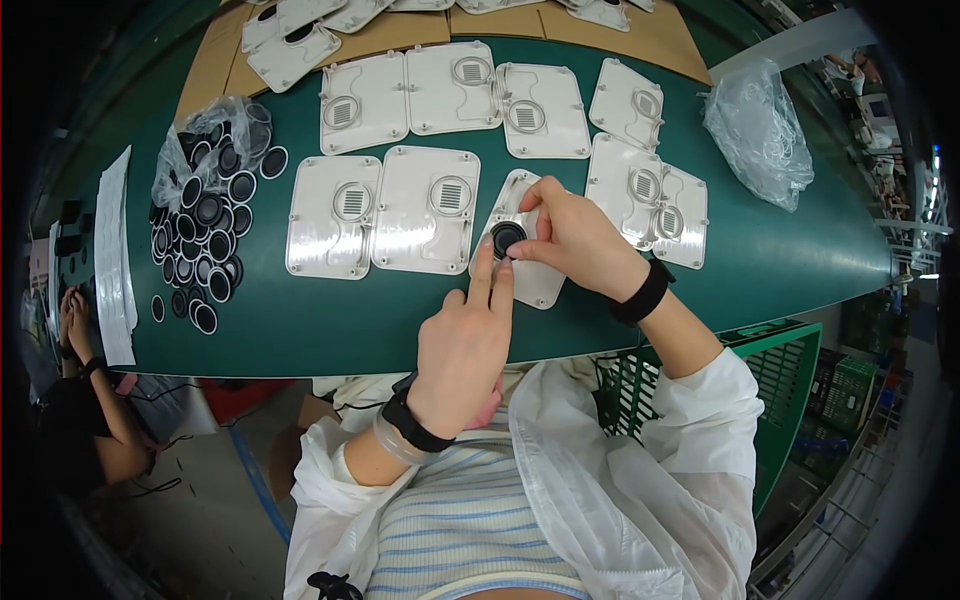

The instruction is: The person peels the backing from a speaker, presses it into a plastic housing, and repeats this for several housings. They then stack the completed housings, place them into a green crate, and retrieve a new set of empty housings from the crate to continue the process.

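A white plastic panel lies turned at an angle on the green table in front of me. On it sits a round black speaker-like disc. My left hand has its index and middle fingers stretched out to the disc's near left rim, with the other fingers curled. Across from it, my right hand is bent around the disc's right side. Its thumb touches the near rim and its index finger curves over the panel; part of the panel is hidden beneath this hand.
More white panels with round slotted grilles lie around. At left is a pile of black discs with pale rims, partly in a plastic bag. Another clear bag lies right. Cardboard bears panels behind. A green crate stands below the edge.
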Motion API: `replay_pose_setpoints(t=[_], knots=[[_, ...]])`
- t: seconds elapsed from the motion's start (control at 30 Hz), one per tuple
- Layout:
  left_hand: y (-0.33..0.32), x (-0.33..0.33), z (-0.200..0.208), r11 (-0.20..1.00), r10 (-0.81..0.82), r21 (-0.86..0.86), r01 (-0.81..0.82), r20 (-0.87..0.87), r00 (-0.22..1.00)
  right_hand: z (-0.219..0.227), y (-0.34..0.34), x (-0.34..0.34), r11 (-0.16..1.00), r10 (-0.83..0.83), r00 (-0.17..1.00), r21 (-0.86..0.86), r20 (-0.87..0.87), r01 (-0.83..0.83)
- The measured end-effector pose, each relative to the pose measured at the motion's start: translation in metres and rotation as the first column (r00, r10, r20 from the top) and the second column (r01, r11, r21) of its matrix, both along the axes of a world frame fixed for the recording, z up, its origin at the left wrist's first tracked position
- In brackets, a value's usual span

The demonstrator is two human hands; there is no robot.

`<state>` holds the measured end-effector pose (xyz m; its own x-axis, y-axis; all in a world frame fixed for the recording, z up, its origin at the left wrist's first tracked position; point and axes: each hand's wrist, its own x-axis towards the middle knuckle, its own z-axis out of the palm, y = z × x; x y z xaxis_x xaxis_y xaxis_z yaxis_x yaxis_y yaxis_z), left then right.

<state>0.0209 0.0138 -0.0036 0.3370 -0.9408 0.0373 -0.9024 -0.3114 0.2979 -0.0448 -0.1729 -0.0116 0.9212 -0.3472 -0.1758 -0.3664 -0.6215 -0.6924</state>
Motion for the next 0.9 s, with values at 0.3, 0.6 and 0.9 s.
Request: replay_pose_setpoints(t=[0.3,0.6,0.9], knots=[[0.001,0.01,0.016,0.835,-0.027,-0.076,-0.545,-0.995,0.097,0.023,0.007,-0.008,0.838,-0.361,0.914,0.495,0.187,0.23],[-0.013,0.001,0.005,0.821,-0.079,-0.072,-0.567,-0.997,0.014,0.054,0.022,-0.027,0.943,0.136,0.895,0.222,0.425,-0.249],[-0.016,0.008,-0.002,0.902,-0.078,-0.061,-0.428,-0.997,-0.022,0.051,0.016,-0.03,0.944,0.27,0.879,0.069,0.394,-0.321]])
